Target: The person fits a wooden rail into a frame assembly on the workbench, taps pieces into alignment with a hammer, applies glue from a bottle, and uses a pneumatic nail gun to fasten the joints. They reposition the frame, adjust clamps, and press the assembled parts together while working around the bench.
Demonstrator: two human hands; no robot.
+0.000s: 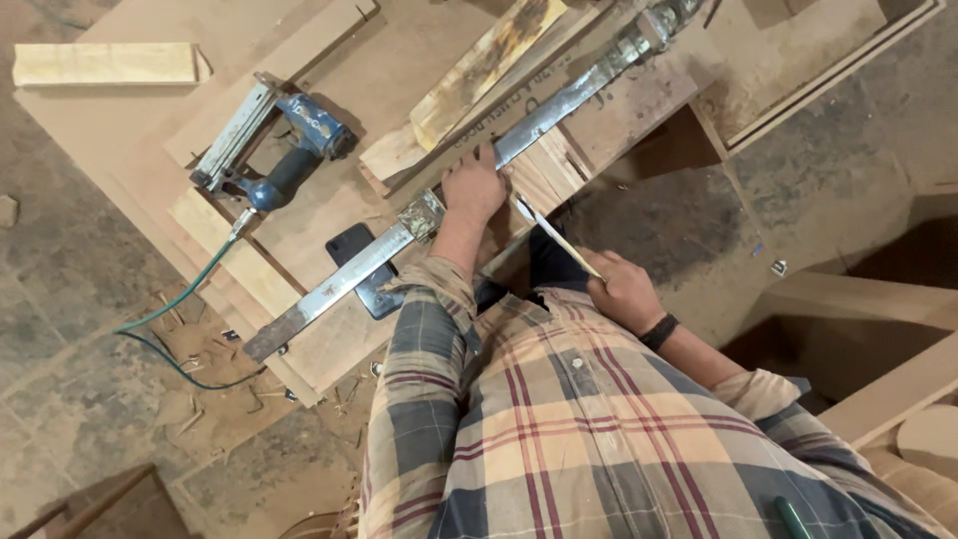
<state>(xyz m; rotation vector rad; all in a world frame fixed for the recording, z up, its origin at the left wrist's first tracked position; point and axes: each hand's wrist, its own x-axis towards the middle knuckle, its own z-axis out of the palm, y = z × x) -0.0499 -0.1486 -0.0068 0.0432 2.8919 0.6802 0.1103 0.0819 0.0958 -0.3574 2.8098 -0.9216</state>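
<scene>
Left hand (474,185) comes first for me: it lies flat and pressed down on the long metal bar clamp (469,185), fingers curled over the bar, near the front edge of the board table (120,130). Right hand (621,289) is closed around a thin light strip (559,240), maybe a ruler or a sliver of wood, I cannot tell which. Its tip points up at the small wood block (544,175) that sits just under the bar, at the front edge beside my left hand.

I judge the work is partway. The bar already lies across the wood pieces, and the strip is close to the block but not yet clearly touching it. Whether the clamp is tight I cannot tell.

Farther out, a dark flat thing like a phone (364,265) lies under the bar near the front edge. A blue nail gun (284,145) rests toward the left side, with a green hose (180,299) running off the left edge to the floor. A pale wood piece (105,63) sits at the far left corner. A stained plank (484,65) lies just behind the bar, close to my left hand.
</scene>
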